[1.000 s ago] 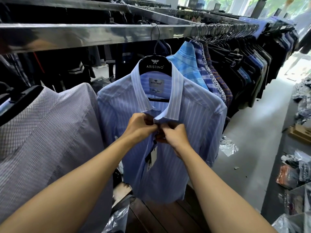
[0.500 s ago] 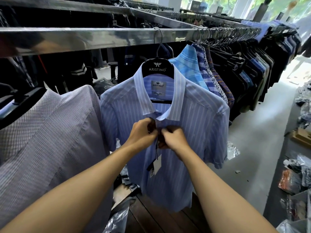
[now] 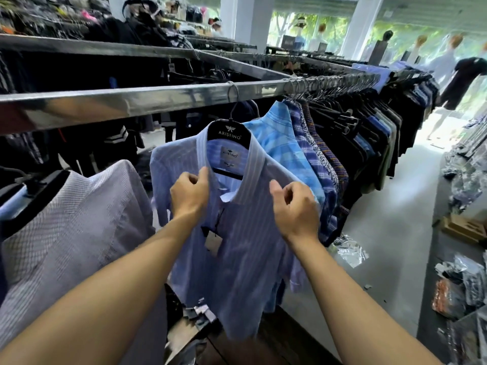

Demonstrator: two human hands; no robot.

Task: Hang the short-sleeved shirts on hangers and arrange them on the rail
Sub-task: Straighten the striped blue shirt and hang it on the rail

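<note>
We see a striped shirt (image 3: 237, 254), pale blue with short sleeves, hanging on a black hanger (image 3: 228, 131) whose hook sits over the rail (image 3: 131, 101), roughly mid-rail in our view. The shirt faces us below the rail, collar open at the top and front closed lower down. A price tag (image 3: 213, 242) dangles on its front.

The left hand (image 3: 189, 192) is at the collar's left side, fingers curled, thumb up against the collar edge, pinching the cloth there. The right hand (image 3: 295, 204) is at the shirt's right shoulder, just beside the collar, fingers loosely curled. We cannot tell whether it holds any cloth.

Under the rail to the left of the striped shirt hangs a grey shirt (image 3: 66, 233), touching its sleeve. To the right hangs a checked shirt (image 3: 284, 133), bright blue, right against it, then a packed row of dark clothes (image 3: 369, 133) further along the rail. Crumpled plastic wrap (image 3: 347, 250) lies on the floor below the rail's far stretch.
</note>
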